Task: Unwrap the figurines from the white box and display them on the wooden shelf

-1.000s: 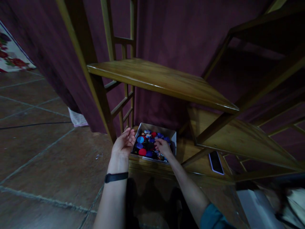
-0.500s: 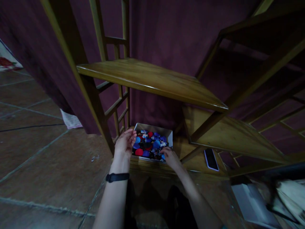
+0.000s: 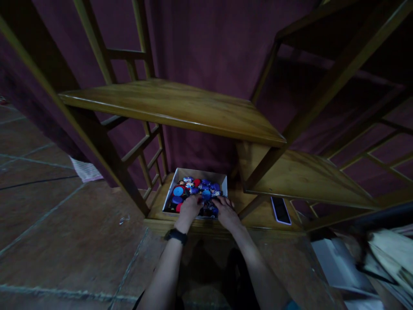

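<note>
A white open-topped box [image 3: 170, 192] stands on the bottom shelf, filled with small toy-like pieces and round caps. Among them a light blue round piece [image 3: 178, 191] lies on the left and a red one [image 3: 196, 182] near the back. My left hand [image 3: 190, 209] reaches over the front of the box, its fingers curled down among the pieces. My right hand [image 3: 226, 210] is close beside it at the front right, fingers bent over dark blue pieces. Both sets of fingertips are partly hidden, and whatever they grip is too small to make out.
Above the box runs a wooden shelf board [image 3: 174, 105], with a slanting post to the right. A phone [image 3: 280, 211] lies on the bottom shelf. A purple curtain [image 3: 200, 51] hangs behind. On the floor at right are a grey-white box [image 3: 338, 265] and pale cloth [image 3: 393, 254].
My left hand has moved from above the box's left side down and right into the pieces. My right hand stays at the front right. The view has shifted slightly.
</note>
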A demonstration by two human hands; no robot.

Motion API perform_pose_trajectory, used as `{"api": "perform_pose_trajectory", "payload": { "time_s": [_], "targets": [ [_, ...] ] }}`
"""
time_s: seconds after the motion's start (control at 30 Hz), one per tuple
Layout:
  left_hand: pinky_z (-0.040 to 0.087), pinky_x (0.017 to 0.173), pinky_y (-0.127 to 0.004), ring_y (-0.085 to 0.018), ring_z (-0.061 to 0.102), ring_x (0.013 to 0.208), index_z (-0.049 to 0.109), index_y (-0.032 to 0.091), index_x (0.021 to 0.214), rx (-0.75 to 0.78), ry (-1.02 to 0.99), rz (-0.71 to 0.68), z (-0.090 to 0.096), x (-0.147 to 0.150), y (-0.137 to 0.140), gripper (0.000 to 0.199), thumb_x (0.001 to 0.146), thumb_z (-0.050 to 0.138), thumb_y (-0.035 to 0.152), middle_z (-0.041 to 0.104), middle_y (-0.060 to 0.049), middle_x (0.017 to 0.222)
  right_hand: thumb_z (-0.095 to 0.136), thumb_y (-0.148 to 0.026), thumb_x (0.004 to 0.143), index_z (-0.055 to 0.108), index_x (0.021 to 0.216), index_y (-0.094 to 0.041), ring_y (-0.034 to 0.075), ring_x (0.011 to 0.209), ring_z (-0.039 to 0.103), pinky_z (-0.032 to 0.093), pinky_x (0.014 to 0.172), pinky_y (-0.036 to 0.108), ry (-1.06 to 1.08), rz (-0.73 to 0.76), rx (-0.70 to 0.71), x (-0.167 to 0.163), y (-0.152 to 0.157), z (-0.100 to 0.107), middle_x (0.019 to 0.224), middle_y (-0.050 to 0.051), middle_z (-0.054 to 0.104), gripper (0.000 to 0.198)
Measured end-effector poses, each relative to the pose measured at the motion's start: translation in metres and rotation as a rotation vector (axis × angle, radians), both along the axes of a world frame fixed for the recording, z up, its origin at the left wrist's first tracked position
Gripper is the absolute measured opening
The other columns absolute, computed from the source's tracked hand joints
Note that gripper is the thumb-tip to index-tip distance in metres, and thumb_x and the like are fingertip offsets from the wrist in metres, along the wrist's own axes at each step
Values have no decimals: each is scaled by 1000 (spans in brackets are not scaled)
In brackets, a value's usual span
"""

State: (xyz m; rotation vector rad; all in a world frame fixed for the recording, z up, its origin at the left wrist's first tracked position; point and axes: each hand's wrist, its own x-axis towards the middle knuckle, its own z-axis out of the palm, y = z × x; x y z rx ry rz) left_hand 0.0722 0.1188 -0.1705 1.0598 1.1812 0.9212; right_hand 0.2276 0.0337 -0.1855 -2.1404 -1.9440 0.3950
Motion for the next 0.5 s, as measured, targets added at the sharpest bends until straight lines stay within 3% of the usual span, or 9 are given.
{"api": "perform_pose_trajectory", "payload": {
  "time_s": [0.2, 0.3, 0.4, 0.5],
  "targets": [
    [40, 79, -25, -22, 53, 99, 59, 21, 58, 182, 260, -53, -9, 11, -12, 22, 57, 64, 0, 58, -7, 88, 40, -3, 76, 48, 126, -29, 20, 123, 34, 23, 101, 36, 49, -48, 9, 1, 7, 3, 132, 4, 45, 56],
    [39, 84, -28, -22, 53, 102, 63, 21, 72, 302, 601, -210, -8, 15, -14, 15, 67, 59, 7, 57, -10, 102, 39, -4, 78, 54, 119, -27, 19, 117, 41, 23, 101, 34, 59, -40, 17, -1, 9, 5, 125, 5, 50, 49],
    [40, 84, -30, -21, 56, 99, 63, 19, 94, 385, 929, -372, -5, 13, -11, 21, 78, 49, 14, 59, -12, 106, 38, -3, 78, 62, 105, -26, 16, 108, 49, 26, 98, 31, 100, -31, -30, 1, 8, 10, 113, 3, 58, 43],
    [42, 82, -30, -21, 58, 97, 62, 18, 102, 408, 1028, -398, -3, 8, -5, 26, 81, 46, 17, 63, -13, 104, 37, -5, 81, 65, 99, -27, 16, 107, 50, 28, 96, 29, 139, -72, -57, 6, 6, 15, 106, 2, 62, 39]
  ]
}}
